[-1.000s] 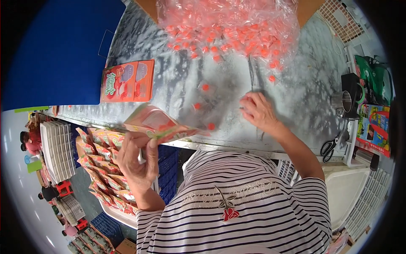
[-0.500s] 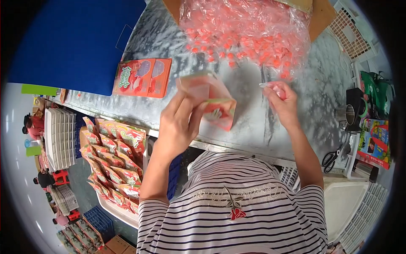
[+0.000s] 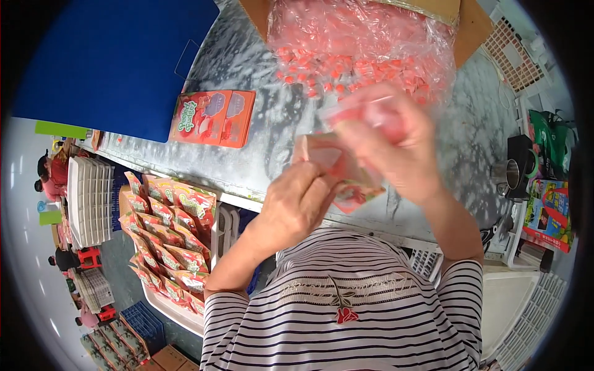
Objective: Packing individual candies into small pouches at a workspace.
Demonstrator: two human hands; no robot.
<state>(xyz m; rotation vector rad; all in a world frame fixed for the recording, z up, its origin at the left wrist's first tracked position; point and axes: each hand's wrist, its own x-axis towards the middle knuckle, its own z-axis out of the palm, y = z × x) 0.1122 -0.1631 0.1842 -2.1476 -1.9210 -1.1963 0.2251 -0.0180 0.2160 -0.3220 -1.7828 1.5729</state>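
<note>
My left hand (image 3: 298, 201) holds a small pink and red printed pouch (image 3: 337, 170) up over the table's near edge. My right hand (image 3: 396, 139) is right against the pouch's top, fingers closed on a small clear-wrapped pink sweet; it is blurred by motion. Behind them lies a big clear plastic bag (image 3: 362, 43) full of pink wrapped sweets, resting in an open cardboard box (image 3: 467, 28).
A flat orange-red carton (image 3: 213, 117) lies on the grey marbled table (image 3: 260, 68) beside a blue board (image 3: 111, 62). A tray (image 3: 176, 312) of filled pouches stands at my lower left, with white trays (image 3: 90, 198) beyond. Metal cup (image 3: 510, 173) and colourful boxes (image 3: 547, 213) sit right.
My left hand lifted the pouch from beside the table edge to centre. My right hand left the loose sweets on the table and came up to the pouch's top.
</note>
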